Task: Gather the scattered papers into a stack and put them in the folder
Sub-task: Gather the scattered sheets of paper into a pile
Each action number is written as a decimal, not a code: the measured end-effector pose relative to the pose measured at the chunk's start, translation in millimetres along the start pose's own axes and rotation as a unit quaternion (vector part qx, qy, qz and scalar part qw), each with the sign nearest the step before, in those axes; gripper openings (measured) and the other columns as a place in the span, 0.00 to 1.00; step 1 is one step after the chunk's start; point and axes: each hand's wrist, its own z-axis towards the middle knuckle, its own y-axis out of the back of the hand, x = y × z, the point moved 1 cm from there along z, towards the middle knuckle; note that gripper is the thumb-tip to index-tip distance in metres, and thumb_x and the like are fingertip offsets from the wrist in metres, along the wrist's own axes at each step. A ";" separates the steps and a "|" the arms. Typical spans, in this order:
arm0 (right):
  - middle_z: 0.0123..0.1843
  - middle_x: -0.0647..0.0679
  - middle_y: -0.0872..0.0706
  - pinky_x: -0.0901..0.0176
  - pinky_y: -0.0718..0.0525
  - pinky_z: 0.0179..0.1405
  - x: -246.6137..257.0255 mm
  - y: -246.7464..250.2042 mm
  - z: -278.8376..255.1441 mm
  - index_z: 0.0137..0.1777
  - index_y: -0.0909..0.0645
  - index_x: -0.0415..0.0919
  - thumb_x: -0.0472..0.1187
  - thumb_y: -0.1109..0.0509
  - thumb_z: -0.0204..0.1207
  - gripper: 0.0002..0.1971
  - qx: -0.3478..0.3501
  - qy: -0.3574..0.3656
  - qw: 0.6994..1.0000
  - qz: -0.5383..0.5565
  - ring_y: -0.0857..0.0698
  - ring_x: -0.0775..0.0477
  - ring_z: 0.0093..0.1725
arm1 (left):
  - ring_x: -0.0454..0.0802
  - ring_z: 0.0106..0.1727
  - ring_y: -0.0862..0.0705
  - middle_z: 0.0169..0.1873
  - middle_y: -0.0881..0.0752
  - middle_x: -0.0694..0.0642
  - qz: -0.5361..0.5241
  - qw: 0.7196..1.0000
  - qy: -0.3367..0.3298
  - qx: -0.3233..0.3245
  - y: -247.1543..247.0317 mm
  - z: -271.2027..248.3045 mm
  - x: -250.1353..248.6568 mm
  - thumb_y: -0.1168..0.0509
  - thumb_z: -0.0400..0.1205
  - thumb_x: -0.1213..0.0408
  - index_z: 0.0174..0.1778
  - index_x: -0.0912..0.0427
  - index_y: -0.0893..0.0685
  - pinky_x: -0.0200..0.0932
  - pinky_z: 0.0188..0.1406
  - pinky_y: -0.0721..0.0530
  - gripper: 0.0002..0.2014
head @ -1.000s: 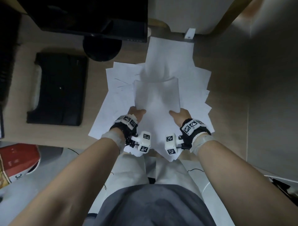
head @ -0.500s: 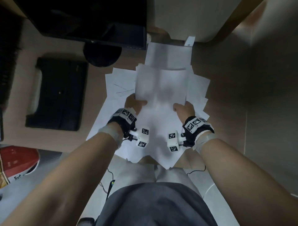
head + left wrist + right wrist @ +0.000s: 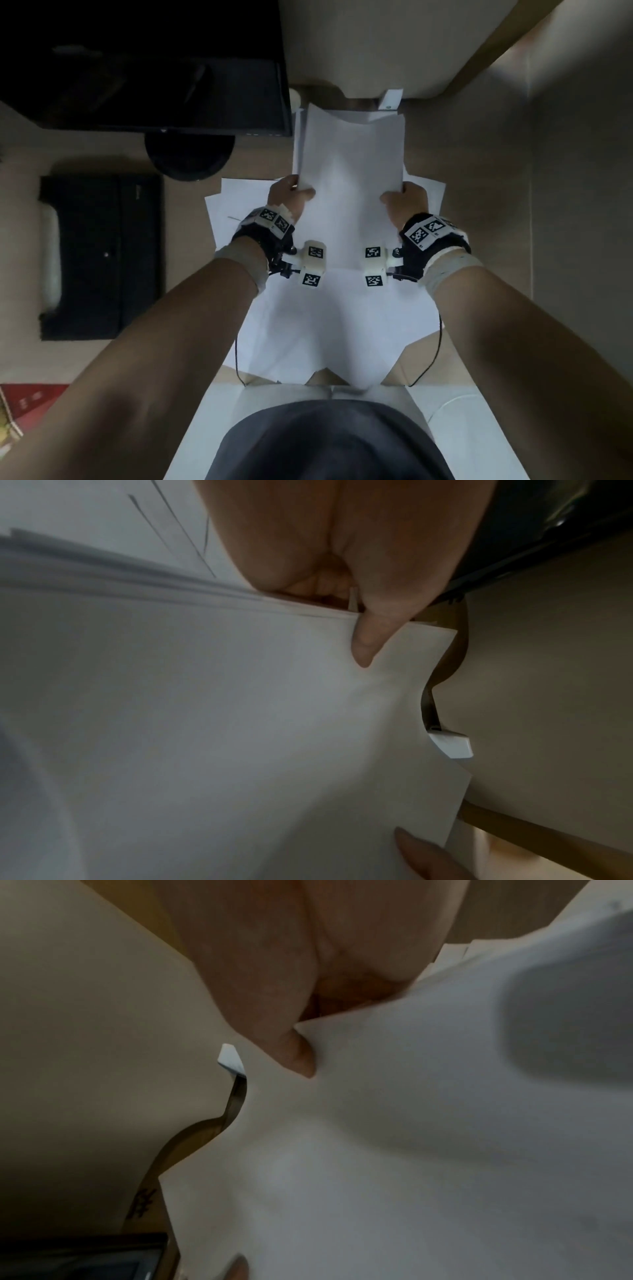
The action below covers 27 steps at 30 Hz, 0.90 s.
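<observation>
Head view: a pale brown wooden counter [image 3: 191, 164] is seen from above, with a black monitor [image 3: 144, 61] at the back. A flat black folder [image 3: 102, 257] lies shut at the left side, well apart from the hands. Loose white paper sheets [image 3: 329, 318] are spread on the counter near the body. A bunch of white papers [image 3: 349, 164] is held up over them, with its far edge bent. The bunch is held by the left hand [image 3: 287, 197] on one side and by the right hand [image 3: 406, 202] on the other. In the wrist views, a thumb is pressed on top of the bunch on each side, and the other fingers are hidden under it. The edges of the bunch are not lined up, so a sheet could slip out if the hold is loosened. The sheets below could be pushed off the counter edge by the arms.
</observation>
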 end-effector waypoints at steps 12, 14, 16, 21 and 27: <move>0.55 0.39 0.16 0.45 0.16 0.55 10.3 -12.6 21.6 0.68 0.27 0.30 0.53 0.19 0.58 0.42 0.043 -0.148 0.988 0.000 0.16 0.36 0.53 | 0.58 0.78 0.34 0.80 0.40 0.60 0.194 0.977 0.084 -0.006 -4.3 21.9 -16.2 0.27 0.75 0.51 0.82 0.60 0.38 0.48 0.74 0.31 0.42; 0.46 0.42 0.16 0.50 0.18 0.46 8.7 -14.4 20.2 0.59 0.23 0.34 0.46 0.19 0.65 0.27 0.055 -0.141 0.988 0.017 0.17 0.39 0.47 | 0.57 0.78 0.32 0.81 0.35 0.59 0.153 0.984 0.084 0.013 -1.2 23.6 -18.6 0.28 0.76 0.55 0.82 0.61 0.38 0.42 0.67 0.30 0.41; 0.50 0.43 0.14 0.53 0.17 0.45 5.3 -15.4 17.2 0.60 0.21 0.35 0.44 0.20 0.68 0.24 0.052 -0.113 0.992 0.016 0.16 0.40 0.45 | 0.56 0.80 0.33 0.80 0.33 0.58 0.131 0.987 0.084 0.035 0.8 23.5 -15.4 0.27 0.77 0.59 0.82 0.62 0.38 0.42 0.69 0.31 0.40; 0.57 0.42 0.12 0.46 0.14 0.60 -7.3 -12.2 7.3 0.63 0.17 0.37 0.43 0.20 0.69 0.23 0.051 -0.075 0.994 0.055 0.13 0.40 0.54 | 0.56 0.68 0.20 0.67 0.17 0.55 0.115 0.991 0.049 0.035 -1.5 10.5 -4.7 0.26 0.75 0.61 0.71 0.59 0.20 0.43 0.66 0.24 0.27; 0.62 0.43 0.14 0.53 0.18 0.61 -29.5 6.7 -12.7 0.67 0.19 0.34 0.40 0.22 0.73 0.23 0.032 -0.056 0.995 0.076 0.15 0.40 0.60 | 0.60 0.61 0.16 0.58 0.13 0.62 0.043 0.998 0.019 0.044 -8.5 -23.7 -4.8 0.27 0.72 0.67 0.61 0.64 0.15 0.53 0.67 0.21 0.20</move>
